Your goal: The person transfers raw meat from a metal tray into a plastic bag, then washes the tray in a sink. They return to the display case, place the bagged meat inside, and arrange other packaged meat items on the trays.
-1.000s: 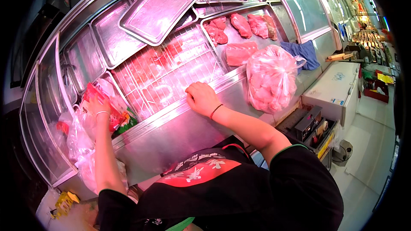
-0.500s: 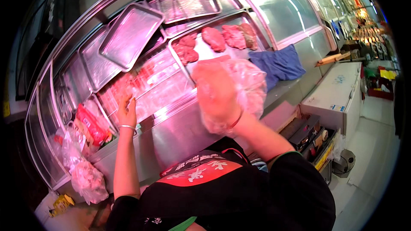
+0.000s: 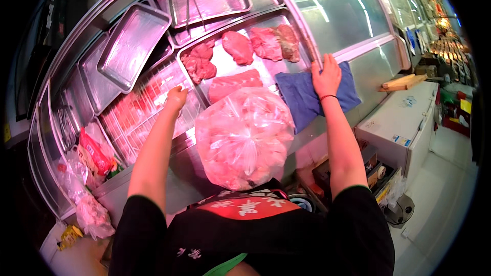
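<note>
A large clear plastic bag (image 3: 245, 143) full of pale pink meat rests on the front edge of the display case, close to my body. My left hand (image 3: 176, 98) is over the wire racks left of the bag, fingers curled in and nothing visible in them. To the right, my right hand (image 3: 327, 75) lies with outstretched fingers on a folded blue cloth (image 3: 302, 97), holding nothing. Behind the bag, a steel tray (image 3: 221, 64) bears several pieces of raw red meat (image 3: 238, 47); a long pink piece (image 3: 232, 85) is partly covered by the bag.
Steel trays (image 3: 134, 46) overlap at the back left, and tongs (image 3: 188, 13) lie in another. A red package (image 3: 94, 152) and a tied bag (image 3: 94, 217) stand at the left end. On the right are a white chest freezer (image 3: 404, 107) and a wooden board (image 3: 404, 83).
My right hand has let go of the bag and moved right onto the blue cloth. The bag now sits nearer my body. My left hand has moved right and its fingers have curled.
</note>
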Demonstrator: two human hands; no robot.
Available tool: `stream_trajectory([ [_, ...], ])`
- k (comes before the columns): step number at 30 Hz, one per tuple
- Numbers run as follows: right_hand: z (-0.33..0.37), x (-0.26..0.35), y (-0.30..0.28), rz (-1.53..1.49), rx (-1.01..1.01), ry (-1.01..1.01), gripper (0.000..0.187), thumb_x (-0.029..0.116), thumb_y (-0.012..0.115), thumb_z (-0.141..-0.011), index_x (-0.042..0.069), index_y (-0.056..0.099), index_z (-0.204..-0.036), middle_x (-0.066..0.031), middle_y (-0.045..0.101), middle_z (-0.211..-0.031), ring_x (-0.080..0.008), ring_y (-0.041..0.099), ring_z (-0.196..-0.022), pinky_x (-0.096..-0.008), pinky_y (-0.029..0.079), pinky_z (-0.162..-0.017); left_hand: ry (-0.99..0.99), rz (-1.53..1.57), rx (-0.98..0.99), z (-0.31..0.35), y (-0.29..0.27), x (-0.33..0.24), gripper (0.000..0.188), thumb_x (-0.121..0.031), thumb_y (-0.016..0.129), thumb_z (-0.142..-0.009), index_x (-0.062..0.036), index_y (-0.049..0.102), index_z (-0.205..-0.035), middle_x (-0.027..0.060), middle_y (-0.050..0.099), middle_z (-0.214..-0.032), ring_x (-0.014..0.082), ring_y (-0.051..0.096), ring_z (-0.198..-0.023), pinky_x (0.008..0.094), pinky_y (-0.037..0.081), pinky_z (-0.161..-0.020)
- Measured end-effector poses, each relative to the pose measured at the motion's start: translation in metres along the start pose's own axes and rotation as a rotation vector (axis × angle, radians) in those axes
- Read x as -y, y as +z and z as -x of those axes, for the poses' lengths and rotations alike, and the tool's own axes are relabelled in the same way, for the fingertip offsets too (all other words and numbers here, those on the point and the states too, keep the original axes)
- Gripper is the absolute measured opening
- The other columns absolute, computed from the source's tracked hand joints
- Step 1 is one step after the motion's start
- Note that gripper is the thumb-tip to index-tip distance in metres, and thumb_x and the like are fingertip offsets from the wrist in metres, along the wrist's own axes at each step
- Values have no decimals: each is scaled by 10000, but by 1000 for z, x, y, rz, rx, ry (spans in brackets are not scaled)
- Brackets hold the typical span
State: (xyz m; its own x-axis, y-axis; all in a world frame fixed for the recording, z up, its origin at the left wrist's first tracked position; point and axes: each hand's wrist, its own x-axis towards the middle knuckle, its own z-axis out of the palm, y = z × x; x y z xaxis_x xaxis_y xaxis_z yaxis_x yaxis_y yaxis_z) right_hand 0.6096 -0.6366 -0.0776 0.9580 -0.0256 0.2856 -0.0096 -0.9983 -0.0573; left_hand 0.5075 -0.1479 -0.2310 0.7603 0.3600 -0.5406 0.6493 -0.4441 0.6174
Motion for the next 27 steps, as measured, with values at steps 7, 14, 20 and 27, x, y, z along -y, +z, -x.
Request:
stream_trajectory([
  [7, 5, -2, -7, 33, -43, -10, 484, 323, 531, -866, 30, 499, -1250, -155, 479, -1316, -289, 413, -1251, -414, 278, -1051, -379, -216, 240, -30, 46, -36, 436, -289, 588, -809, 71, 594, -1055, 222, 629, -1006, 278, 618, -864, 408, 489, -698],
  [14, 0, 6, -7, 24, -38, -66, 468, 286, 535, -861, 27, 499, -1250, -157, 495, -1306, -301, 438, -1227, -412, 307, -1037, -326, 58, 233, -48, 91, 20, 398, -111, 560, -797, 76, 509, -1145, 264, 573, -1139, 386, 616, -990, 437, 527, -792],
  [20, -2, 8, -6, -22, -32, -69, 457, 268, 532, -857, 26, 511, -1244, -162, 500, -1302, -311, 451, -1210, -419, 315, -1033, -297, 80, 403, -48, 66, 34, 531, -124, 594, -829, 31, 376, -1287, 255, 524, -1200, 400, 611, -966, 473, 579, -714],
  [27, 0, 4, -6, 6, -46, -62, 464, 262, 536, -839, 34, 508, -1243, -163, 500, -1300, -312, 446, -1216, -421, 320, -1029, -406, 75, 290, -21, -1, 29, 550, -148, 632, -805, 40, 397, -1266, 231, 545, -1161, 368, 630, -918, 448, 593, -645],
])
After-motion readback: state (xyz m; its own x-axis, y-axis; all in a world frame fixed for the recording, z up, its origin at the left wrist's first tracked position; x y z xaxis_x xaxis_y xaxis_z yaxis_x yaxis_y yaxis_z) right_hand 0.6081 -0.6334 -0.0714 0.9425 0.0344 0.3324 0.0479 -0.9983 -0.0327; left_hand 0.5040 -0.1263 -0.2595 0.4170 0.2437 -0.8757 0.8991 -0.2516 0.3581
